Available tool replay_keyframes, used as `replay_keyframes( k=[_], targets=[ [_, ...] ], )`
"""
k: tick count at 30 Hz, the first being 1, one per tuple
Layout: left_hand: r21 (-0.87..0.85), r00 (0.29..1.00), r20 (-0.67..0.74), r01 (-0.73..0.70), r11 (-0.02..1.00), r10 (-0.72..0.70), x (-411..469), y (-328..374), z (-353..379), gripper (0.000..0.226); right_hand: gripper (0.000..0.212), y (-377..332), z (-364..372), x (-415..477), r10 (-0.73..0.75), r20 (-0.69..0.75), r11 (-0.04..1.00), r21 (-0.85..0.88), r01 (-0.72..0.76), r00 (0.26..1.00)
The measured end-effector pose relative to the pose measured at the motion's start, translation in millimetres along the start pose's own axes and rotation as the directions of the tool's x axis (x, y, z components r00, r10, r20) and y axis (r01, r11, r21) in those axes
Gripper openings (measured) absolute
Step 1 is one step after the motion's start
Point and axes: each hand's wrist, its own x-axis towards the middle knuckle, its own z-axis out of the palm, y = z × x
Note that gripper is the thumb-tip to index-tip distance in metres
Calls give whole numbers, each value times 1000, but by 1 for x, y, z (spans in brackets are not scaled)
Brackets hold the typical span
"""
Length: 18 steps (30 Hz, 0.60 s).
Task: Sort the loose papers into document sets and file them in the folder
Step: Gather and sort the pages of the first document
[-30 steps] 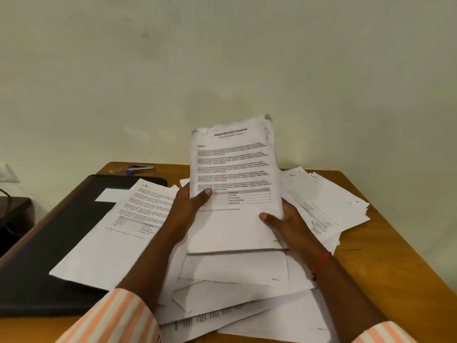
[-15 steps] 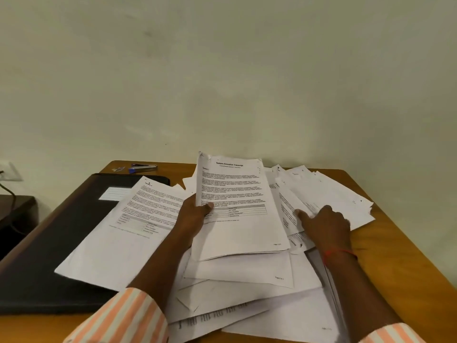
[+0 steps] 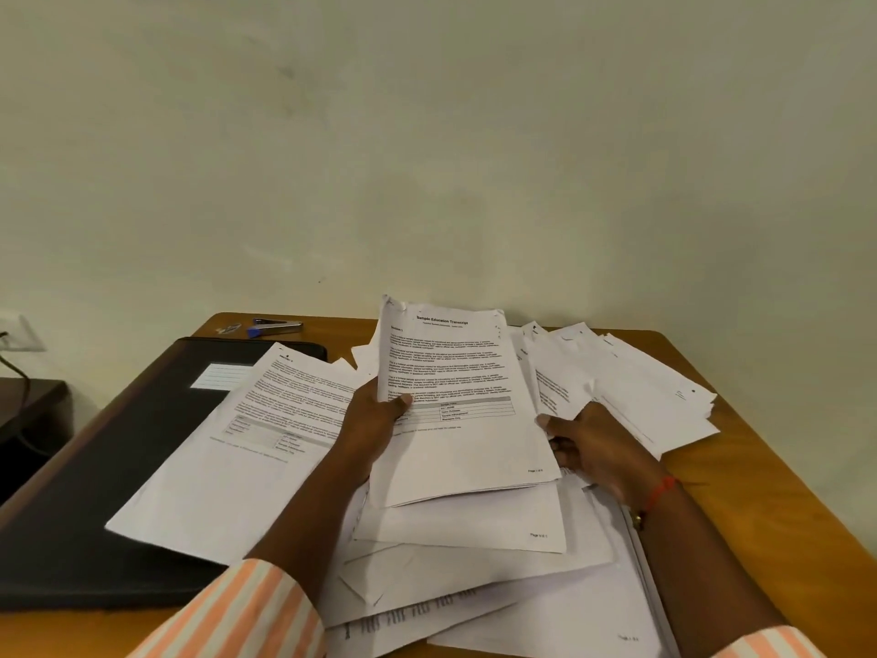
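Observation:
My left hand [image 3: 377, 417] grips the left edge of a thin stack of printed sheets [image 3: 455, 401] headed "Sample Education Transcript", thumb on top, lifted a little above the pile. My right hand [image 3: 591, 441] sits at the stack's right edge, thumb against the top sheet, fingers tucked under papers there; I cannot see what they hold. Loose white papers [image 3: 474, 562] lie scattered under both hands. A black folder [image 3: 95, 491] lies shut on the left, with a printed sheet [image 3: 247, 434] lying partly over it.
A fanned heap of sheets [image 3: 631, 387] lies at the right rear of the wooden table [image 3: 759, 515]. A stapler with a blue end [image 3: 275, 327] sits at the back edge by the wall. A dark side table [image 3: 28, 410] stands left.
The transcript stack came down from upright. My right hand let go, reached over to the right heap, then came back to the stack's right edge.

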Motion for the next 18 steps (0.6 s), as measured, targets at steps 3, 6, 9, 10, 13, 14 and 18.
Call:
replay_keyframes(
  k=[3, 6, 9, 10, 13, 14, 18],
  targets=[
    [-10, 1000, 1, -4, 1000, 4, 0, -1, 0, 32, 15, 0, -12, 12, -18, -354, 1000, -6, 17, 935],
    [1, 1000, 5, -13, 1000, 13, 0, -1, 0, 32, 17, 5, -30, 19, -153, -730, 988, -96, 122, 666],
    [-1, 1000, 6, -21, 1000, 21, 0, -1, 1, 32, 34, 13, -42, 19, -187, -845, 910, 43, 412, 501],
    [1, 1000, 4, -22, 1000, 22, 0, -2, 1, 32, 38, 15, -43, 18, -187, -858, 869, 83, 488, 478],
    [12, 1000, 3, -21, 1000, 21, 0, -2, 2, 33, 42, 6, -42, 12, -209, -886, 732, 139, 667, 414],
    [17, 1000, 6, -20, 1000, 20, 0, -2, 2, 34, 41, 1, -41, 10, -246, -880, 692, 134, 709, 406],
    [4, 1000, 13, -21, 1000, 21, -1, 0, 2, 35, 41, -4, -35, 13, -295, -781, 638, 268, 722, 550]
  ],
)
